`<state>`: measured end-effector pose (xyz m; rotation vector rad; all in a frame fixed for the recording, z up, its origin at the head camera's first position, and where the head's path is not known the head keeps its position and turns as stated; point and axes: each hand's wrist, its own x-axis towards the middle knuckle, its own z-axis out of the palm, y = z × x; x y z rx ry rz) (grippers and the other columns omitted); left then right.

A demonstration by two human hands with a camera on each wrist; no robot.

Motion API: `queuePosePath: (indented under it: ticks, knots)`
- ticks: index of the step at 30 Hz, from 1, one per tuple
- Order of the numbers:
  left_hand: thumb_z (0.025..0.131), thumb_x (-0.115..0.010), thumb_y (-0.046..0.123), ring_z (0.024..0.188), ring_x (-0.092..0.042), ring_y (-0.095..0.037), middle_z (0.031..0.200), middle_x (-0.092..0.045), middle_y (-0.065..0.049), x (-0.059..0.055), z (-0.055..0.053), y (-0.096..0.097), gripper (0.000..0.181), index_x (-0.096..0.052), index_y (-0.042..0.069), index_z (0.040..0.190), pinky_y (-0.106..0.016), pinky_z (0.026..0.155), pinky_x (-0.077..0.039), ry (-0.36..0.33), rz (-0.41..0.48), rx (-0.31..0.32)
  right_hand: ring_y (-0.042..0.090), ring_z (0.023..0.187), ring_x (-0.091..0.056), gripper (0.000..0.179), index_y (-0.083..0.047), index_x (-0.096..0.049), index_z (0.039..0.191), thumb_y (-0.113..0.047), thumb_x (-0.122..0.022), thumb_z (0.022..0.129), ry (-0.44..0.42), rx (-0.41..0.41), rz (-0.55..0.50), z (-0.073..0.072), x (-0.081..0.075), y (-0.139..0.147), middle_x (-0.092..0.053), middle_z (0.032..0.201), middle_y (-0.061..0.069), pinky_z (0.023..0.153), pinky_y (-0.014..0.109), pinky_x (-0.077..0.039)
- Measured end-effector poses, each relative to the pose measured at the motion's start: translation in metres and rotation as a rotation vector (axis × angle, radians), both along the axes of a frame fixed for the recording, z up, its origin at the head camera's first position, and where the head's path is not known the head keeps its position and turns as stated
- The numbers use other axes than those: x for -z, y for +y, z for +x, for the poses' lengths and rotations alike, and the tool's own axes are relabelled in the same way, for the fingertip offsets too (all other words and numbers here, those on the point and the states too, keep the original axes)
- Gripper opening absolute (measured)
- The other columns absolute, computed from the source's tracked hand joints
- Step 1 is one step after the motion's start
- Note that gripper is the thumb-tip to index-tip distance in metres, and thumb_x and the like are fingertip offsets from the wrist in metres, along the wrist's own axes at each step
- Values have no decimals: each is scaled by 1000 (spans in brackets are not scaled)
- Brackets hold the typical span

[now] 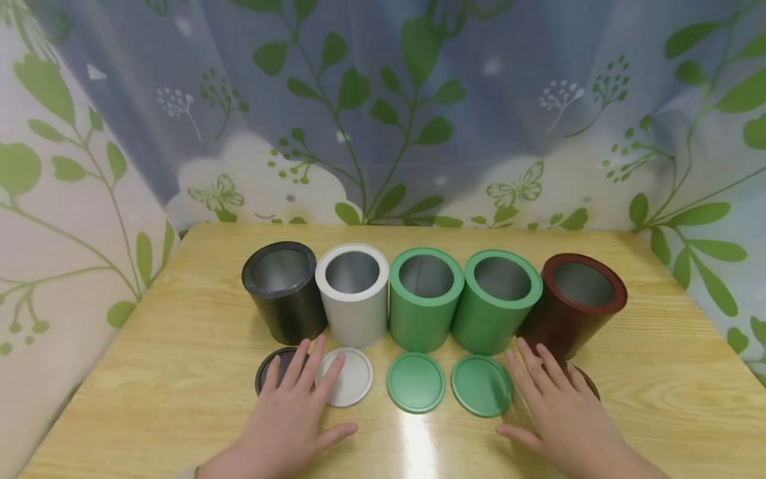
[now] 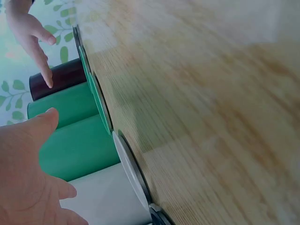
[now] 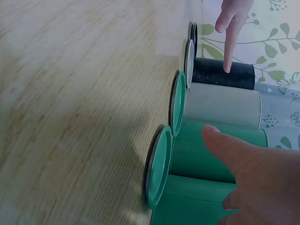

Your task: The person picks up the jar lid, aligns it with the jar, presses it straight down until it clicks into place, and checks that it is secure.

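Several lidless round cans stand in a row: black (image 1: 293,316), white (image 1: 358,322), two green ones (image 1: 420,326) and a dark red one (image 1: 553,329). A matching lid lies flat in front of each. My left hand (image 1: 287,412), fingers spread, hovers over the black lid (image 1: 262,376) and the edge of the white lid (image 1: 353,387). My right hand (image 1: 562,416), fingers extended, is over the dark red lid (image 1: 589,380), mostly hiding it, beside the right green lid (image 1: 479,389). The left green lid (image 1: 415,382) lies between the hands. Both hands hold nothing.
The wooden table (image 1: 149,372) carries the cans and lids, with a bright reflection near its front. Behind it and at both sides hangs a leaf-patterned curtain (image 1: 383,133). The cans stand side by side, close together.
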<state>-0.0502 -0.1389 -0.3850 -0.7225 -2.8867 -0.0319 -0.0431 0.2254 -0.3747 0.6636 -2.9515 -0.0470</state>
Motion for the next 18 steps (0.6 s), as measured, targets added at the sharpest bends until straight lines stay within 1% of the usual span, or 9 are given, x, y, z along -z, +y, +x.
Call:
queuePosePath:
  ticks: [5,8,11,14,18]
  knots:
    - [80,-45,73,134,-26,-38,147,-29,-21,4,-1,-3,86,-43,11,140,-63,96,-29,43,-4,20,40,130,-33,94,-6,-33,143,-68,-56,77,-1,-4,-15,1,1,1,-29,148,18,90,62,-36]
    - [80,-46,73,133,-28,-38,146,-30,-21,5,-1,-4,87,-43,11,140,-63,95,-29,60,2,31,40,130,-33,93,-5,-34,143,-67,-58,77,28,-32,-37,1,1,-1,-30,148,18,90,62,-37]
    - [79,-49,72,133,-27,-37,146,-30,-21,6,-1,-6,86,-43,11,140,-64,94,-29,57,15,30,40,130,-34,92,-5,-35,142,-65,-60,76,88,-77,-50,1,2,-4,-31,147,18,89,62,-37]
    - [79,-51,71,133,-27,-36,147,-30,-20,4,-1,-7,85,-44,11,140,-63,95,-29,53,14,23,39,129,-35,92,-4,-36,140,-64,-62,75,135,-106,-51,-1,3,-7,-33,146,18,88,62,-38]
    - [80,-50,71,134,-28,-37,147,-29,-20,2,-1,-7,84,-44,11,139,-62,95,-30,49,0,27,39,128,-36,91,-3,-39,139,-63,-63,75,145,-122,-44,-2,4,-11,-34,145,18,88,60,-39]
